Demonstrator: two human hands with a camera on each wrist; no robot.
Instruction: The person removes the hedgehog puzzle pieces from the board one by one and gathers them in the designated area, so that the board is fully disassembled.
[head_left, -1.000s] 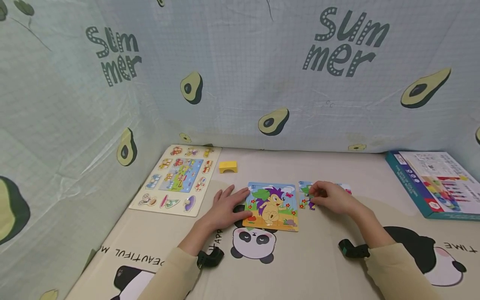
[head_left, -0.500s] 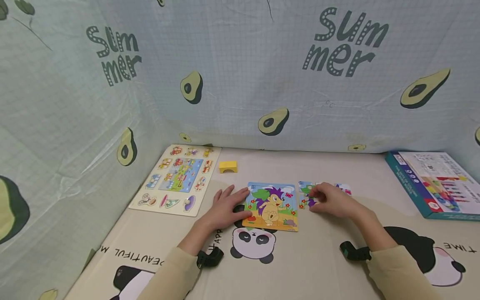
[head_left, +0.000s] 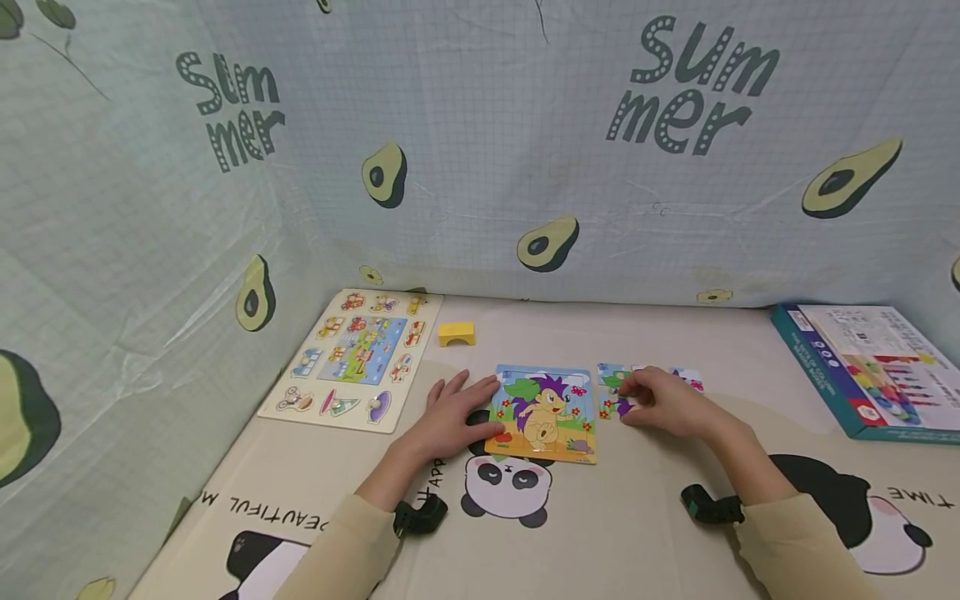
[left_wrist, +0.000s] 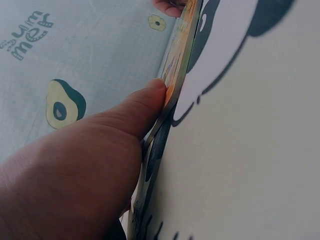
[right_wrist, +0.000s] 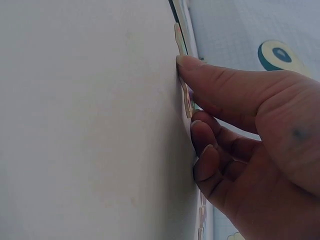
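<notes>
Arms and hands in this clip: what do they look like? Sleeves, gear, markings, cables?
Both the left hand and right hand are bare, no gloves. Plain beige long sleeves: left sleeve, right sleeve. At each cuff sits a chunky black device: left device, right device; the right one shows a small green patch. No cables visible.

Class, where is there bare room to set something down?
Free: cloth at the back between the yellow block and box, and nearer, between the sleeves. Crowded: the middle, with left hand on puzzle and right hand at the pieces beside it.
</notes>
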